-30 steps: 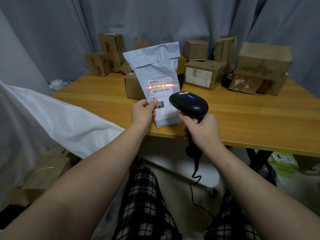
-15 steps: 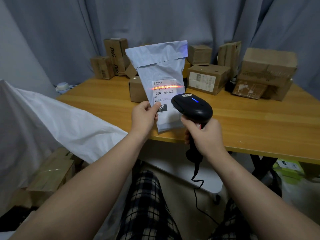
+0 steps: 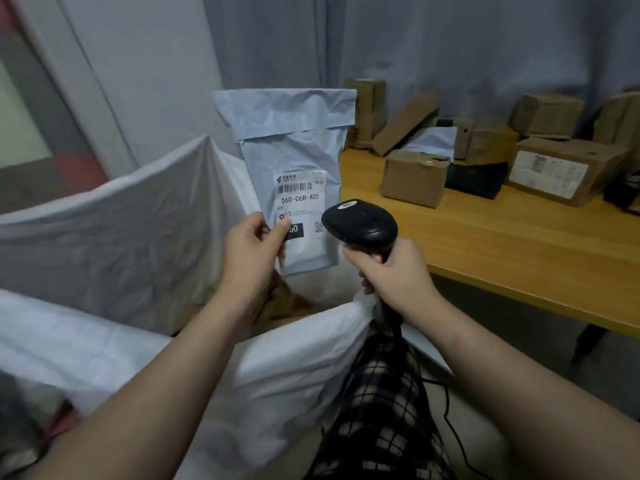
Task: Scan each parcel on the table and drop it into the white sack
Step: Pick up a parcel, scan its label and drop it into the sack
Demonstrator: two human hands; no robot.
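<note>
Left hand [image 3: 252, 251] pinches creased grey labelled mailer [image 3: 293, 147].

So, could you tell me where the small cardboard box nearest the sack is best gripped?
Come from the front-left, over bare table, and span the small cardboard box from above: thumb on its near face, fingers over the back edge. It lies flat, and a black pouch crowds its right side.

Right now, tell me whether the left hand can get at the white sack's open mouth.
Probably yes. The left hand holds the grey mailer over the white sack, whose mouth gapes below with nothing between; the right hand and scanner stand beside it.
</note>
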